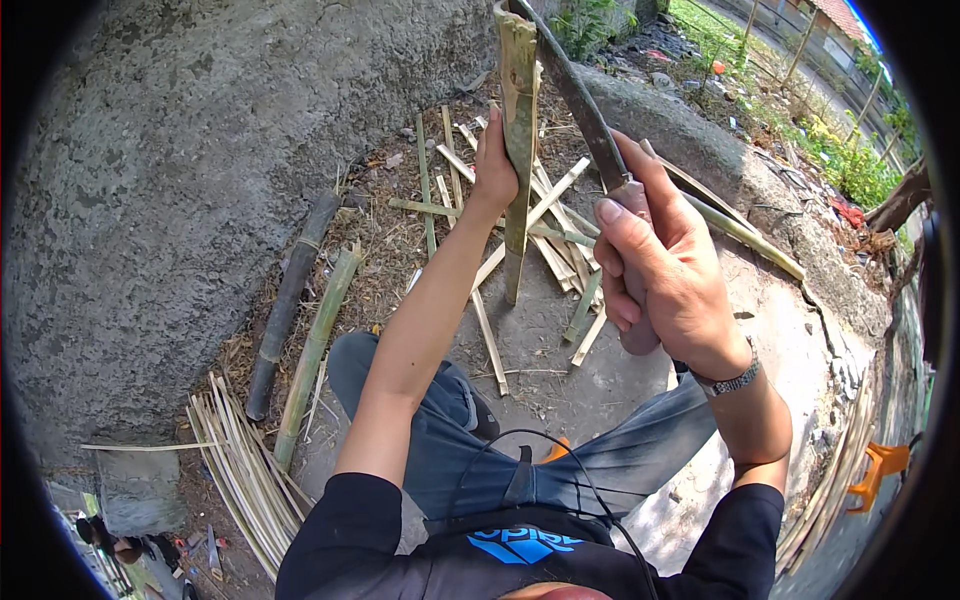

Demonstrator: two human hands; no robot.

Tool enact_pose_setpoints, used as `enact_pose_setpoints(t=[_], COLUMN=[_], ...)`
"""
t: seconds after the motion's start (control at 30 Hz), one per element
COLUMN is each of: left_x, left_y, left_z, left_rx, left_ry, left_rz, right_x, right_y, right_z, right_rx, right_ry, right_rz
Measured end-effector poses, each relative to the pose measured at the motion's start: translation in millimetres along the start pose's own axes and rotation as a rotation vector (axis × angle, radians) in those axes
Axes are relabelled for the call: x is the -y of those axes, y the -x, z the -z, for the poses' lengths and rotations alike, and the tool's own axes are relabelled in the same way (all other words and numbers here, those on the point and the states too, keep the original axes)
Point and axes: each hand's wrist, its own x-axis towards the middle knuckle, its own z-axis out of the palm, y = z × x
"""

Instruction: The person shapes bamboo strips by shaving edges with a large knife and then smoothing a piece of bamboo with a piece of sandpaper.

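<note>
My left hand (495, 170) holds a split length of bamboo (518, 130) upright from its left side. The fingers behind the bamboo are partly hidden; its lower end meets the ground. My right hand (675, 265) is closed around the wooden handle of a machete (585, 100). The dark blade slants up and left to the bamboo's top end, where the frame's rim cuts the view; I cannot tell whether it bites in. Below and behind both hands lies a loose heap of pale bamboo strips (560, 255).
A dark bamboo pole (285, 310) and a green one (320, 350) lie to the left beside a large rock (200, 150). Thin strips are bundled at lower left (240, 470) and far right (835, 480), near an orange plastic object (878, 475). Another rock (670, 120) stands behind the heap.
</note>
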Motion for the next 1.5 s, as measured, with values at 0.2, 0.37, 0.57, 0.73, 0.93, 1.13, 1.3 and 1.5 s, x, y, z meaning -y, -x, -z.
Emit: enact_pose_setpoints(t=[0.2,0.37,0.57,0.73,0.93,1.13,1.3,1.5], left_x=[-22,-82,-213,-38,-44,-38,-33,-27], left_y=[49,19,10,74,59,14,15,20], left_z=[-20,-10,-118,1,36,23,18,9], left_rx=[-0.152,-0.311,-0.388,-0.031,0.109,0.370,0.271,0.060], left_ry=[-0.440,-0.750,-0.854,-0.828,-0.352,0.136,0.213,0.116], left_rz=[-0.530,-0.692,-0.912,-0.042,0.018,0.290,0.252,0.169], right_x=[5,71,148,-6,-12,-1,-11,-39], right_y=[-13,-33,-26,-29,-10,-16,-21,-18], right_z=[27,33,81,58,77,48,31,-12], right_rx=[-0.178,-0.119,-0.058,-0.299,-0.245,-0.056,-0.003,-0.078], right_ry=[0.722,0.717,1.002,0.931,0.652,0.417,0.113,0.013], right_rz=[0.298,0.484,0.188,0.494,0.306,0.127,0.114,0.171])
